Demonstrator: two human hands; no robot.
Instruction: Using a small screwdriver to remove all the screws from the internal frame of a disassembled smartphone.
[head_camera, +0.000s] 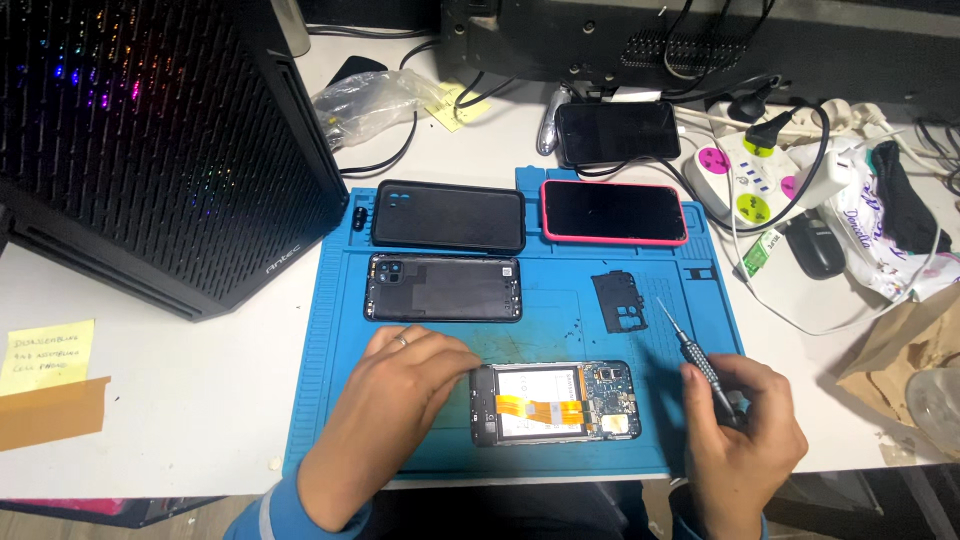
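Two hands are working over one blue mat (330, 330). One opened phone (555, 402), one back cover (443, 287), one black case (448, 215), one phone in a pink case (614, 212) and one small black plate (620, 302) are lying on it. One screwdriver (695, 360) is being held.
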